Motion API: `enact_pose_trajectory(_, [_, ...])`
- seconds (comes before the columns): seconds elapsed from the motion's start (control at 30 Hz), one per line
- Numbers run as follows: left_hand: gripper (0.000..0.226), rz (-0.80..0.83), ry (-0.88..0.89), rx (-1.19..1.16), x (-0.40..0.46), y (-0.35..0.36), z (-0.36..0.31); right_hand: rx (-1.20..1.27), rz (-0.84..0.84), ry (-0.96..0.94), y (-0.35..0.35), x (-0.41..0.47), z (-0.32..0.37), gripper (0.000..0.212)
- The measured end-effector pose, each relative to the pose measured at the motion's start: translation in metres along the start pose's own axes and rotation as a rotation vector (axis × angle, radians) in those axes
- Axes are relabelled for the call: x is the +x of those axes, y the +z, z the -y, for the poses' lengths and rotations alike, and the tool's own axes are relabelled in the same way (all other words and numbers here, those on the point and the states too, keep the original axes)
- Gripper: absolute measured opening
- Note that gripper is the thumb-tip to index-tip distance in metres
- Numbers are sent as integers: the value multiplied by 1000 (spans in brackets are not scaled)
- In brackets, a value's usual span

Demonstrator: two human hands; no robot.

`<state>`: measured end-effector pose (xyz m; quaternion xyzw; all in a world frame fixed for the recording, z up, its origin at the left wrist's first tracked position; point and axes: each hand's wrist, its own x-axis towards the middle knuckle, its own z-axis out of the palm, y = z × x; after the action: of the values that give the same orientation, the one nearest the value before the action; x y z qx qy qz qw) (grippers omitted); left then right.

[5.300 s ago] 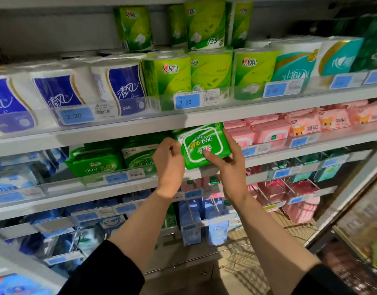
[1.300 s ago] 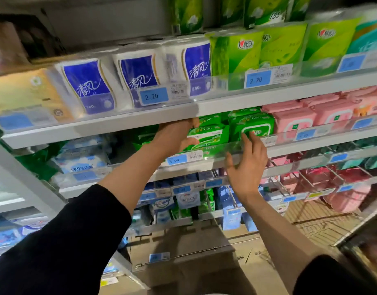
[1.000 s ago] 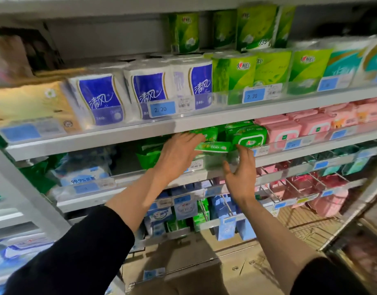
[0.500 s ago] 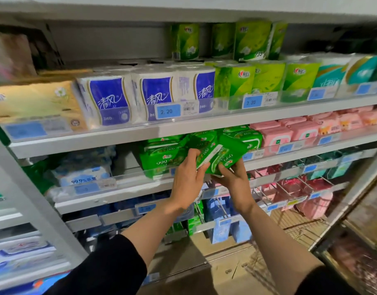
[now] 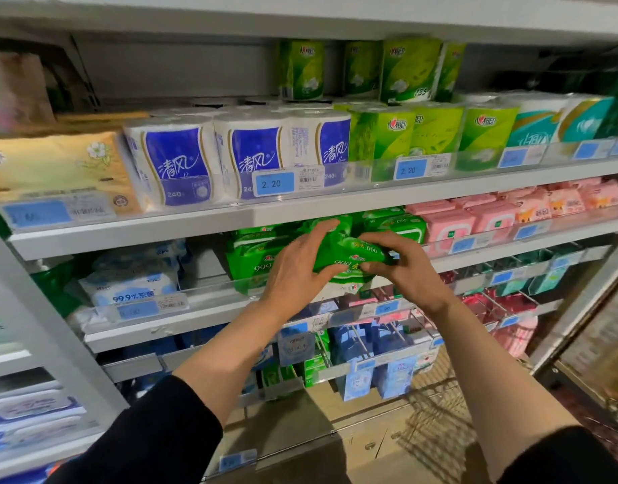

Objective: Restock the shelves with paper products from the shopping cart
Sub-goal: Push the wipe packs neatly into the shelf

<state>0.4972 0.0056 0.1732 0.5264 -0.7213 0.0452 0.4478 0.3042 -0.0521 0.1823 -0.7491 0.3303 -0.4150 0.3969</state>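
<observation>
Head view: green pack [image 5: 349,256] gripped between left hand [image 5: 297,270] and right hand [image 5: 405,267].

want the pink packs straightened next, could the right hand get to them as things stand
Probably not yet: the right hand and left hand both hold the green pack. Once free, the pink packs sit close, unobstructed.

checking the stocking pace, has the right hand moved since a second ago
Yes. The right hand has risen from the shelf's front rail onto the green wipes pack, which it holds.

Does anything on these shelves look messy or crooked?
Only the soft green wipes packs that the left hand and right hand hold: they sit tilted and bunched at the clear plastic shelf lip, not flat like the pink packs alongside.
</observation>
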Motion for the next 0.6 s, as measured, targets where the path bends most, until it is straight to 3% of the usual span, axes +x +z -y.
enact_pose_trajectory(0.13, [42,-73,-29,-90,2,-2,3,-6,-73,-109,5,8,3,40])
enact_pose_trajectory(0.3, [28,-356,-107,-150,-3,8,4,73,-287,-140,7,20,-2,50])
enact_pose_trajectory(0.43, [35,-295,-71,-82,0,19,7,51,-347,-79,5,25,-13,41])
enact_pose_trajectory(0.6, [33,-247,-196,-26,2,37,9,-28,-414,-48,4,18,-28,35])
